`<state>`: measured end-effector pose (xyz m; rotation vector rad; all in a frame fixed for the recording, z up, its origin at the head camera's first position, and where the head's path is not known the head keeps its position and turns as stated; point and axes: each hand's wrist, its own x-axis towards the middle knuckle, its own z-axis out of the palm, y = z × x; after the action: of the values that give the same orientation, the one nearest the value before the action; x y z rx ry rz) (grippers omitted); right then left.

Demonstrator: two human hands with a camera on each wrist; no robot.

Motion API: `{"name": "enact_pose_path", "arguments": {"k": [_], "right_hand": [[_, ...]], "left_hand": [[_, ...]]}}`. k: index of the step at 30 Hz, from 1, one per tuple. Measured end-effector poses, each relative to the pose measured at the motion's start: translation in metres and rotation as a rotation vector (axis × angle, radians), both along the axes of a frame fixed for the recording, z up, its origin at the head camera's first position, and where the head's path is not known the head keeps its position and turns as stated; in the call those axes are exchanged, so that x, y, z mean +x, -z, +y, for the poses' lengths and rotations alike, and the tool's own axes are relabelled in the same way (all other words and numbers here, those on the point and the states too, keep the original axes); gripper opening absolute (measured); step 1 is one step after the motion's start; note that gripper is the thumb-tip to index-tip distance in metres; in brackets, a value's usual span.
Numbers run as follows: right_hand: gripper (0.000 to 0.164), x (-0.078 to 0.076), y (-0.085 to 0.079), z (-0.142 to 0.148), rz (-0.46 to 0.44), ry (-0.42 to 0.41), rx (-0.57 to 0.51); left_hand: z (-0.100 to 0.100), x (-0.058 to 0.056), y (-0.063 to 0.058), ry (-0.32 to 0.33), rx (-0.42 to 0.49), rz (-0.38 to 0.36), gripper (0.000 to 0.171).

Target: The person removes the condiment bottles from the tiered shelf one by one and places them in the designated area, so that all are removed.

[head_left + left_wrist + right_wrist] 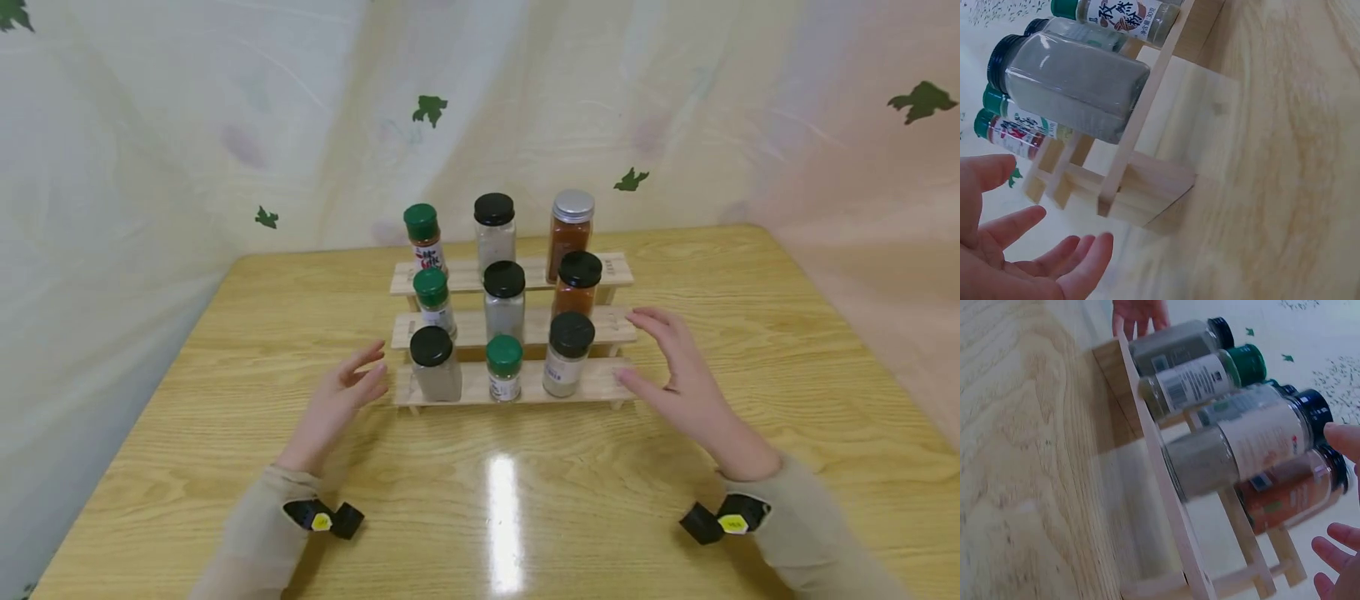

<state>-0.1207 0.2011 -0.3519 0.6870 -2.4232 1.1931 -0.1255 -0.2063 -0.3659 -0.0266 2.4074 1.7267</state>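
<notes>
A three-step wooden rack (611,379) stands mid-table, holding three spice jars on each step. At its left end is my left hand (341,404), fingers loosely bent and apart from the rack, nearest the square black-lidded jar (437,371) on the front step. My right hand (686,392) is at the other end, thumb and fingers spread wide, holding nothing. Closest to it on the front step is a round black-lidded jar (566,358). Between these two stands a small green-lidded jar (505,371). In the left wrist view, a gap shows between my fingers and the rack (1113,181).
On the middle step are a green-lidded jar (435,300), a black-lidded jar (505,304) and an orange-brown jar (576,287). The top step bears a green-lidded jar (425,237), a black-lidded one (495,233) and a silver-lidded one (570,233). A leaf-patterned curtain (525,100) hangs behind the table (420,500).
</notes>
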Motion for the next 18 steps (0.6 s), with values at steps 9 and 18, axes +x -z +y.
{"name": "enact_pose_path", "arguments": {"k": [9, 18], "right_hand": [[0.072, -0.008, 0.005, -0.028, 0.069, -0.052, 0.010], [0.074, -0.010, 0.011, -0.045, 0.088, -0.020, -0.017]], "left_hand": [[0.007, -0.009, 0.017, -0.014, -0.001, -0.095, 0.056], [0.009, -0.010, 0.028, -0.040, 0.146, -0.106, 0.050]]}}
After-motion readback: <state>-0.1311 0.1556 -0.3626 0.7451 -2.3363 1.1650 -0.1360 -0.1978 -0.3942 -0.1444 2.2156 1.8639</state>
